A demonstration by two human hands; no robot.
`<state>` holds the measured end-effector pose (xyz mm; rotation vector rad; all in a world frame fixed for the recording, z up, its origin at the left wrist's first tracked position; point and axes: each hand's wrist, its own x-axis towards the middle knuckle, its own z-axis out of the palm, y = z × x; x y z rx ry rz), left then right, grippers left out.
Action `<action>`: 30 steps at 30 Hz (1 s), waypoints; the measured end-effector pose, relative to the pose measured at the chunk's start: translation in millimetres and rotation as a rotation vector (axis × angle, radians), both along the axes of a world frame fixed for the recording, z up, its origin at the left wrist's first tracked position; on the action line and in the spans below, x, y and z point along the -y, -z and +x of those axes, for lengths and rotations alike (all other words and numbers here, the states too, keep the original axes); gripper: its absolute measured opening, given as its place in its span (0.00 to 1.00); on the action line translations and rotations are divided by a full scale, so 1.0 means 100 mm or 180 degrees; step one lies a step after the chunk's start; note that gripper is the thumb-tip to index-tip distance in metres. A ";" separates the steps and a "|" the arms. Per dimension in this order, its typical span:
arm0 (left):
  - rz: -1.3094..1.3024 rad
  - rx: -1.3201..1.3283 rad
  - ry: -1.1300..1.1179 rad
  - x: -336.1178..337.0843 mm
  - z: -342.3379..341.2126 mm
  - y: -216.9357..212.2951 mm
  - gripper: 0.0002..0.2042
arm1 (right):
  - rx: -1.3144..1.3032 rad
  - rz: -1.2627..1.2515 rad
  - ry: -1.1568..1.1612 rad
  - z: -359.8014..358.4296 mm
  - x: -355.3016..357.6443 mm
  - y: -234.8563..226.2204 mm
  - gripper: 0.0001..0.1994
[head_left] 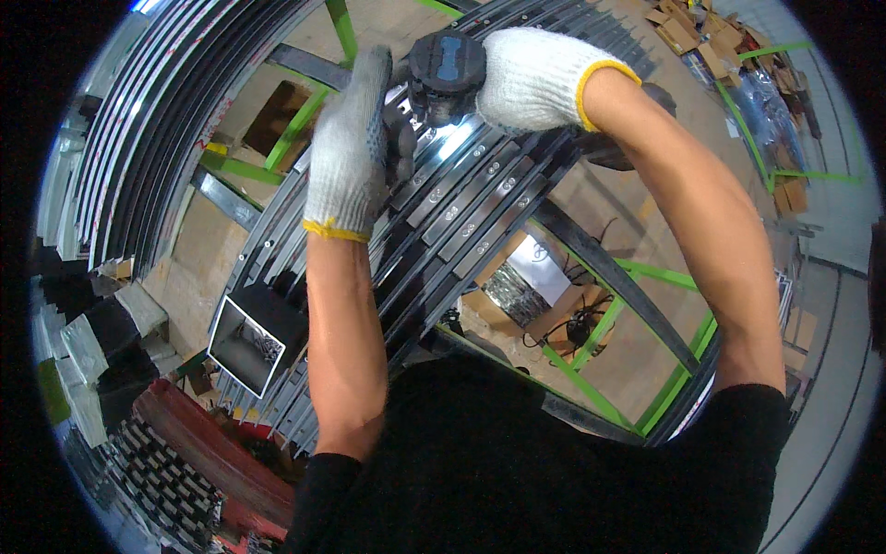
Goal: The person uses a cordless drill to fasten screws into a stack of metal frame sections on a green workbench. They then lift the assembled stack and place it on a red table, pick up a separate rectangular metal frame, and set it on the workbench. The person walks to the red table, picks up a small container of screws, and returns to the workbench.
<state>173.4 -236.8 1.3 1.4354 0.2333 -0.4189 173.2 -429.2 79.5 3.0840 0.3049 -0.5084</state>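
Note:
A white knit glove with a yellow cuff covers my right hand [531,81], which is closed round the grip of a black cordless driver [448,69]. The driver's round head stands over several parallel metal bars [461,198], and its dark base shows below my right wrist. Close on the left of that head is my left hand [351,148], in a similar glove with dark-coated fingers. One finger points away from me while the others curl in above the bars; what they hold, if anything, is hidden. Pairs of small screw heads dot the short plates along the bars.
The bars lie on a green and black frame [591,249]. A dark open-ended box with a white rim [245,346] sits near my left forearm. Long dark profiles [157,120] are stacked at left, beyond a red machine part [217,452]. Cardboard boxes [678,32] stand far right.

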 end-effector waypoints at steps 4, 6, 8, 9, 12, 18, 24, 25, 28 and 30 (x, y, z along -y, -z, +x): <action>0.0247 0.0413 0.0401 0.03 0.09 -0.18 0.26 | -0.0108 -0.0073 -0.0104 0.02 -0.08 -0.06 0.14; 0.0212 0.0701 0.0507 0.03 0.09 -0.16 0.23 | 0.0065 0.0020 -0.0240 0.00 -0.12 -0.15 0.13; 0.0472 0.0776 0.0547 0.01 0.09 -0.10 0.18 | -0.0179 0.0129 -0.0257 0.00 -0.13 -0.28 0.13; 0.0413 0.1073 0.0588 0.01 0.10 -0.06 0.17 | -0.0494 0.0175 -0.0186 0.03 -0.07 -0.39 0.14; 0.1103 0.2898 0.0587 0.04 0.16 0.03 0.17 | -0.0891 0.0181 0.0130 0.04 -0.06 -0.50 0.14; -0.0177 0.1163 0.0424 0.07 0.12 0.06 0.17 | -0.0894 0.0107 -0.0021 0.06 -0.06 -0.50 0.15; -0.0098 0.0509 0.0412 0.10 0.06 -0.09 0.17 | -0.0127 0.0091 -0.0141 0.03 -0.05 -0.01 0.12; 0.0001 0.0376 0.0329 0.13 0.06 -0.10 0.17 | -0.0104 0.0018 -0.0048 0.04 -0.02 0.06 0.13; 0.0104 0.0291 0.0323 0.13 0.01 -0.14 0.18 | -0.0145 0.0047 -0.0057 0.08 0.04 0.15 0.14; 0.0161 0.0189 0.0330 0.10 -0.01 -0.16 0.18 | -0.0151 0.0037 -0.0193 0.10 0.06 0.13 0.14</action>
